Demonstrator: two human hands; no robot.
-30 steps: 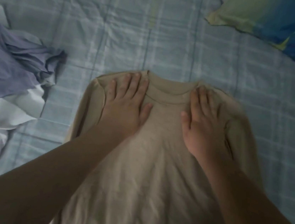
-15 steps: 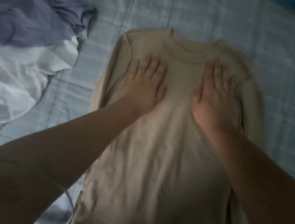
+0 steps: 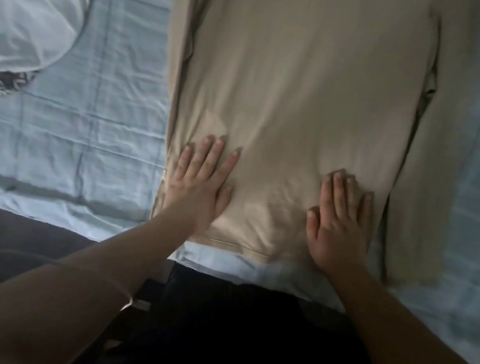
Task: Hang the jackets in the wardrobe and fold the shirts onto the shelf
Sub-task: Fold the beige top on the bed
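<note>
I see one beige long-sleeved shirt of soft, faintly creased fabric (image 3: 305, 84) lying flat on the pale blue checked bedsheet (image 3: 87, 133), hem near the bed's near edge, a sleeve lying along each side. My two hands, left hand (image 3: 199, 183) and right hand (image 3: 339, 221), press on its lower part with fingers straight and slightly spread, gripping nothing. One crumpled white cloth (image 3: 27, 4) bunches at upper left, well apart from the shirt

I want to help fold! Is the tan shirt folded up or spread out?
Spread out. The tan shirt lies flat on the bed, its hem unfolded; left hand and right hand press flat near the hem.
</note>
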